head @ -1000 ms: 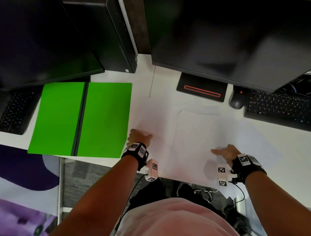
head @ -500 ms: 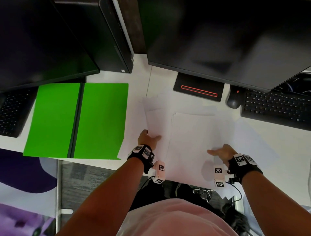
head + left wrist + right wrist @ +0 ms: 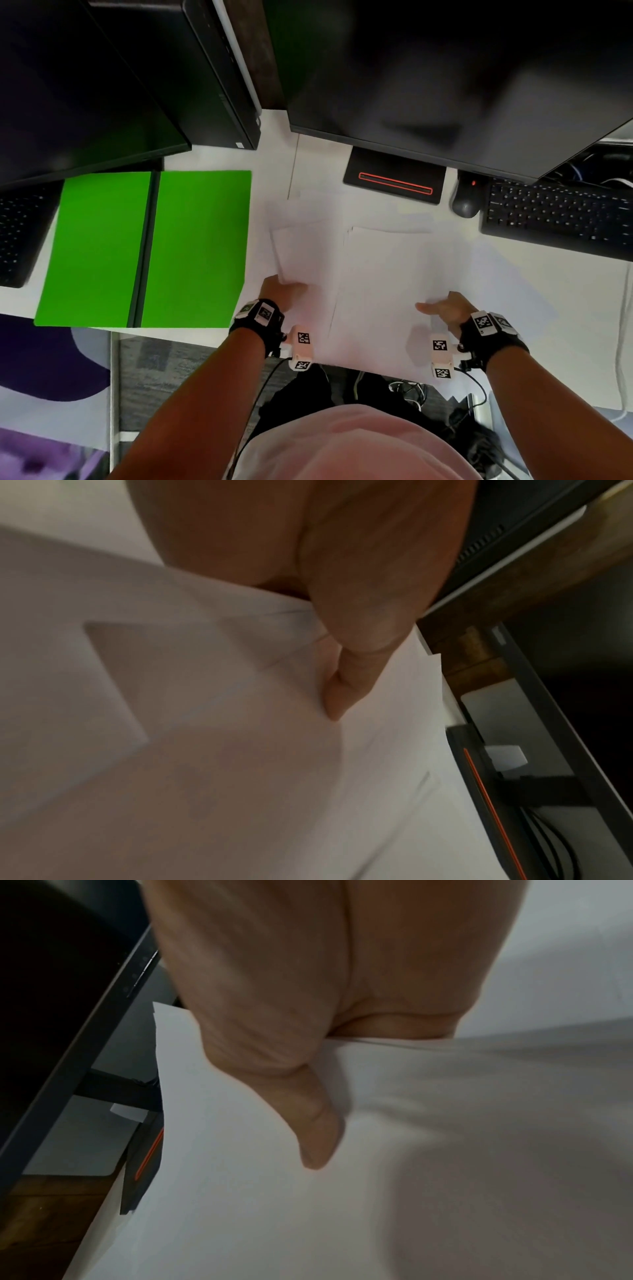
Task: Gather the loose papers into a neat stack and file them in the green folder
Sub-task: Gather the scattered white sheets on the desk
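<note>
The green folder (image 3: pixel 144 250) lies open and flat on the white desk, left of centre. Loose white papers (image 3: pixel 387 274) overlap in the middle of the desk, their near edges hanging over the desk front. My left hand (image 3: pixel 284 291) pinches the left sheets at their near corner. In the left wrist view its thumb (image 3: pixel 346 669) lies on top of the papers (image 3: pixel 240 750) and the fingers are hidden beneath. My right hand (image 3: pixel 442 308) grips the right side of the pile, thumb (image 3: pixel 308 1110) on top of the papers (image 3: pixel 377 1204), fingers under them.
Two dark monitors hang over the back of the desk. A black monitor base (image 3: pixel 394 178) with a red line, a mouse (image 3: pixel 466 202) and a keyboard (image 3: pixel 558 219) sit behind the papers. Another keyboard (image 3: pixel 17 233) lies left of the folder. A computer tower (image 3: pixel 205 85) stands at the back.
My left hand has moved right, away from the folder, drawing the left sheets over toward the central pile. The right hand has stayed on the pile's right side.
</note>
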